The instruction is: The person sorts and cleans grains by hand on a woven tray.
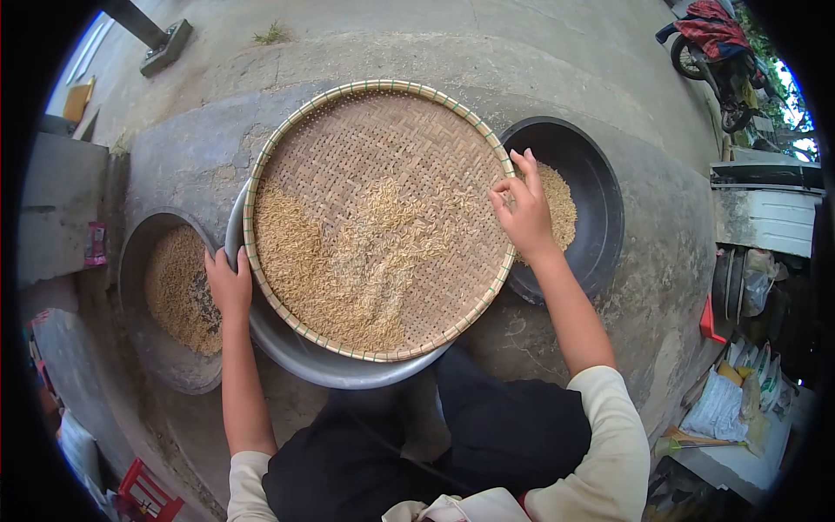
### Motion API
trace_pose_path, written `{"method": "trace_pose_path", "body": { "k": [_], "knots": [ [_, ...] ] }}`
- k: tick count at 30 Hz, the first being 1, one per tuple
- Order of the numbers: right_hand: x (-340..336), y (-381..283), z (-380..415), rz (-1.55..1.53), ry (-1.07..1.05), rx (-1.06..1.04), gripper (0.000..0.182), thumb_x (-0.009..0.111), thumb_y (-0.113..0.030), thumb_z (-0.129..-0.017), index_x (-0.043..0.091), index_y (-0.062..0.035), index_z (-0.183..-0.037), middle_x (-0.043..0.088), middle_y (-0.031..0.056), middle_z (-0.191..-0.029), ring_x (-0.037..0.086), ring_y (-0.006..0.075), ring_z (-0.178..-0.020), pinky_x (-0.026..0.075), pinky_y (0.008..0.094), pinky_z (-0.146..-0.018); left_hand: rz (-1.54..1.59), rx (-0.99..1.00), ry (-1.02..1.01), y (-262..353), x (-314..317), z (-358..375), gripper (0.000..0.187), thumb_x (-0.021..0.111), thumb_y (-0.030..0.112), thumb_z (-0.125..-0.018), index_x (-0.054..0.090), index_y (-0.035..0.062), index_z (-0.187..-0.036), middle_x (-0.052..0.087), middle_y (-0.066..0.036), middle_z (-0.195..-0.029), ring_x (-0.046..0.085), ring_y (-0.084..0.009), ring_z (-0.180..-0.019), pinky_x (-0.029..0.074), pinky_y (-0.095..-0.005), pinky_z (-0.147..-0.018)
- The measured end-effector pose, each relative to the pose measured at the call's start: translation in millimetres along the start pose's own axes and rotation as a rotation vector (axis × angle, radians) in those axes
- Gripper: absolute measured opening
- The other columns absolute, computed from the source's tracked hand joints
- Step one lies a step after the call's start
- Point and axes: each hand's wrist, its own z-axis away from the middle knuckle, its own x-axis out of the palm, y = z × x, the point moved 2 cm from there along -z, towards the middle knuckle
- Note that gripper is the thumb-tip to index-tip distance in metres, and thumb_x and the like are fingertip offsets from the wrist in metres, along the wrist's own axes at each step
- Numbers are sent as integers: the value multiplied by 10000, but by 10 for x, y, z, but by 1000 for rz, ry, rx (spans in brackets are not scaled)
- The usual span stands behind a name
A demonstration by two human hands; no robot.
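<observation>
A round woven tray [452, 296] rests over a large grey metal basin [348, 372]. Unhusked grain [300, 270] lies thickest on the tray's left and lower part, with a thinner scatter toward the middle. At the tray's left rim is my left hand [230, 280], its fingers gripping the edge. Over the right rim I see my right hand [525, 207], thumb and index finger curled toward each other and the other fingers raised; whatever may be between the fingertips is too small to make out.
A dark basin [600, 204] holding grain sits at the right, and a grey basin [139, 339] with grain at the left. A motorbike [718, 65] stands at the upper right. Bags [718, 404] lie at the lower right, a red chair [148, 491] at the lower left.
</observation>
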Motion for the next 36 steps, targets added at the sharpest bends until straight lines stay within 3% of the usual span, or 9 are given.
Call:
{"method": "trace_pose_path", "body": {
  "k": [11, 13, 16, 22, 26, 29, 32, 35, 36],
  "knots": [
    [202, -177, 55, 190, -199, -139, 188, 660, -187, -759, 591, -114, -918, 314, 107, -1375, 214, 328, -1327, 237, 572, -1020, -13, -43, -32, 17, -32, 0, 418, 527, 329, -862, 523, -6, -1111, 370, -248, -1316, 423, -391, -1161, 364, -420, -945],
    [212, -230, 95, 185, -176, -111, 216, 655, -199, -765, 586, -115, -951, 303, 112, -1382, 205, 328, -1330, 232, 571, -1022, 69, 199, 292, 72, -157, -25, 398, 533, 273, -868, 493, 11, -1165, 362, -239, -1328, 407, -370, -1189, 318, -407, -993],
    [146, -319, 142, 189, -145, -65, 273, 649, -215, -770, 573, -116, -1012, 279, 128, -1395, 187, 327, -1336, 225, 570, -1025, 665, 218, 281, 383, -752, -138, 413, 533, 215, -884, 447, 0, -1227, 442, -162, -1283, 424, -261, -1194, 296, -372, -1005],
    [25, -452, 513, 259, -257, 14, 353, 662, -222, -755, 553, -111, -1072, 247, 165, -1407, 178, 326, -1338, 229, 568, -1022, 947, 435, 361, 1122, -2077, 229, 409, 511, 251, -901, 457, 4, -1222, 479, -141, -1246, 460, -210, -1148, 343, -346, -957],
    [-110, -532, 720, 239, -313, 6, 380, 668, -219, -749, 543, -103, -1089, 252, 166, -1406, 198, 329, -1331, 254, 556, -1014, 819, 361, 177, 1035, -1985, 669, 455, 548, 255, -879, 421, 24, -1250, 495, -177, -1228, 476, -229, -1140, 391, -370, -921],
    [-208, -557, 905, 243, -335, -35, 412, 669, -219, -747, 530, -97, -1115, 289, 168, -1391, 235, 334, -1317, 288, 521, -1006, 784, 158, -170, 645, -1359, 960, 506, 560, 245, -869, 373, 6, -1274, 495, -211, -1210, 518, -270, -1089, 427, -377, -892],
    [-356, -560, 1026, 198, -363, -112, 428, 662, -220, -751, 521, -99, -1136, 340, 168, -1359, 296, 319, -1291, 332, 478, -988, 854, -277, -493, 275, -876, 1244, 570, 562, 320, -852, 377, -13, -1274, 545, -152, -1145, 559, -192, -933, 458, -292, -686],
    [-577, -595, 1161, 257, -509, -84, 472, 651, -229, -758, 487, -107, -1184, 399, 145, -1312, 409, 295, -1212, 396, 433, -936, 404, -12, -491, 156, -836, 1314, 666, 591, 373, -818, 364, -40, -1288, 485, -230, -1234, 496, -311, -1127, 424, -369, -893],
    [-641, -585, 1200, 270, -595, -68, 490, 641, -233, -768, 463, -110, -1208, 428, 138, -1282, 449, 289, -1167, 417, 426, -907, 411, -8, -484, 137, -835, 1280, 666, 591, 373, -818, 364, -40, -1288, 485, -230, -1234, 496, -311, -1127, 424, -369, -893]
  ]
}}
